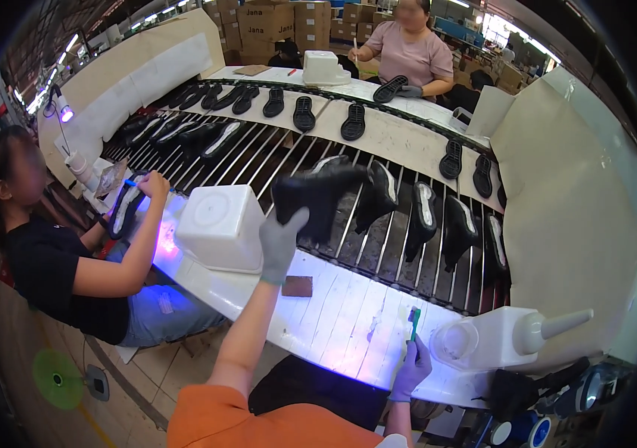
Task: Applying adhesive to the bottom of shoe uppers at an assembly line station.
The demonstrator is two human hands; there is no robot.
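My left hand (282, 243), in a grey glove, is closed on a black boot (314, 200) above the near edge of the roller conveyor. The boot is smeared by motion, and it hides most of my fingers. Low over the white table, my gloved right hand (411, 369) grips a green toothbrush (414, 327) with its bristle end up. Below my left hand a small brown block (297, 287) lies on the table (333, 321). Several black boots, pale on their undersides, lie on the metal rollers, among them a boot (423, 213) right of the held one.
A white plastic container (221, 224) stands left of my left hand. Another white container (490, 340) with a long spout lies right of my right hand. Black soles (353, 122) line the far belt. One co-worker (57, 261) brushes a shoe at left; another (411, 56) holds a sole opposite.
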